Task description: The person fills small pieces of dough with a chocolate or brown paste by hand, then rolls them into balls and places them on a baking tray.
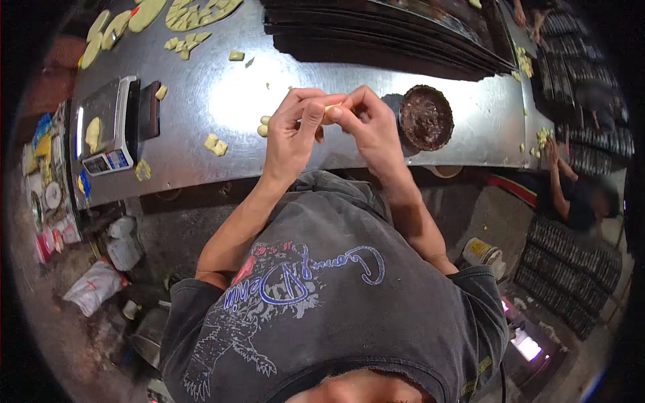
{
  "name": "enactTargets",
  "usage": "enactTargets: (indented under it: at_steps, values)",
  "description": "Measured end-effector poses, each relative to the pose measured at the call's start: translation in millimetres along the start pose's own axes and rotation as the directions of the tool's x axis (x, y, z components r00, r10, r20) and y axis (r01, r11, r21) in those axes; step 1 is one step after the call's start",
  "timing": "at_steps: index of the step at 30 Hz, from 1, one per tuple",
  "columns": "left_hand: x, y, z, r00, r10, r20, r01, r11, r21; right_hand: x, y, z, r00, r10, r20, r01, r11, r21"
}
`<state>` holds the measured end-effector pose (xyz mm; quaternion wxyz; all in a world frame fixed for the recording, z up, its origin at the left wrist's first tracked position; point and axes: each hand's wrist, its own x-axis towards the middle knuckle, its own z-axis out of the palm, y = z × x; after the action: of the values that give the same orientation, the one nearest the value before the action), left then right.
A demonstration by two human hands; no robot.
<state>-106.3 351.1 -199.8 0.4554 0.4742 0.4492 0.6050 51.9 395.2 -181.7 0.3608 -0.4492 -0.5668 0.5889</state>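
A small piece of pale dough (330,109) is pinched between my two hands above the metal table. My left hand (295,127) closes on its left side with thumb and fingers. From the other side, the thumb and fingertips of my right hand (369,126) press on the same piece; much of it is hidden by the fingers. Small rounded dough balls (263,126) lie just left of my left hand. Right of my right hand stands a round bowl (426,117) with a dark brown paste in it.
A digital scale (111,127) carrying a dough lump stands at the left. Dough pieces (216,144) and flat dough sheets (203,13) lie on the metal table (201,168). Stacked dark trays (390,40) occupy the back. A co-worker's hands (553,158) are at the right edge.
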Motion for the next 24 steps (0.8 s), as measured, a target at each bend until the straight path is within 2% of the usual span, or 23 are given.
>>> enactTargets:
  at_steps: [3, 4, 6, 9, 11, 12, 14, 16, 19, 21, 23, 24]
  values:
    - [-3, -1, -13, 0.999, 0.038, 0.039, -0.041, 0.997, 0.072, 15, 1, 13, 0.988, 0.094, 0.118, -0.138, 0.886, 0.442]
    - [-5, 1, -12, 0.998, 0.065, -0.002, -0.065, 0.994, 0.087, 16, -1, 17, 0.982, 0.087, 0.167, -0.155, 0.875, 0.459]
    - [-8, 6, -10, 0.99, 0.117, -0.076, -0.107, 0.987, 0.122, 19, 2, 28, 0.996, 0.054, 0.069, -0.076, 0.926, 0.37]
    - [-10, 12, -30, 0.995, 0.039, -0.089, -0.035, 0.998, 0.055, 12, -2, 55, 0.998, -0.042, -0.042, 0.051, 0.97, 0.239]
    - [-12, 13, -41, 0.988, -0.007, -0.156, 0.006, 1.0, -0.006, 4, -11, 79, 0.989, -0.115, -0.095, 0.131, 0.975, 0.179]
    - [-12, 14, -46, 0.982, -0.029, -0.187, 0.022, 0.999, -0.038, 4, -3, 88, 0.958, -0.272, -0.091, 0.275, 0.961, 0.021]
    - [-13, 16, -61, 0.973, -0.106, -0.204, 0.079, 0.988, -0.136, 1, -5, 108, 0.919, -0.382, -0.095, 0.369, 0.92, -0.132]
    - [-16, 17, -76, 0.97, -0.156, -0.189, 0.125, 0.978, -0.164, -1, 0, 125, 0.87, -0.483, -0.102, 0.45, 0.86, -0.241]
    - [-22, 16, -102, 0.97, -0.209, -0.125, 0.192, 0.972, -0.136, 9, 5, 143, 0.73, -0.683, 0.031, 0.566, 0.578, -0.588]
    - [-25, 15, -120, 0.96, -0.268, -0.083, 0.253, 0.955, -0.155, 14, -5, 154, 0.731, -0.675, 0.098, 0.51, 0.446, -0.735]
    - [-28, 16, -132, 0.955, -0.289, -0.073, 0.27, 0.943, -0.195, 16, -7, 166, 0.902, -0.432, -0.011, 0.368, 0.781, -0.505]
    - [-29, 16, -138, 0.952, -0.299, -0.064, 0.279, 0.936, -0.212, 18, -4, 172, 0.991, -0.132, -0.027, 0.129, 0.987, -0.099]
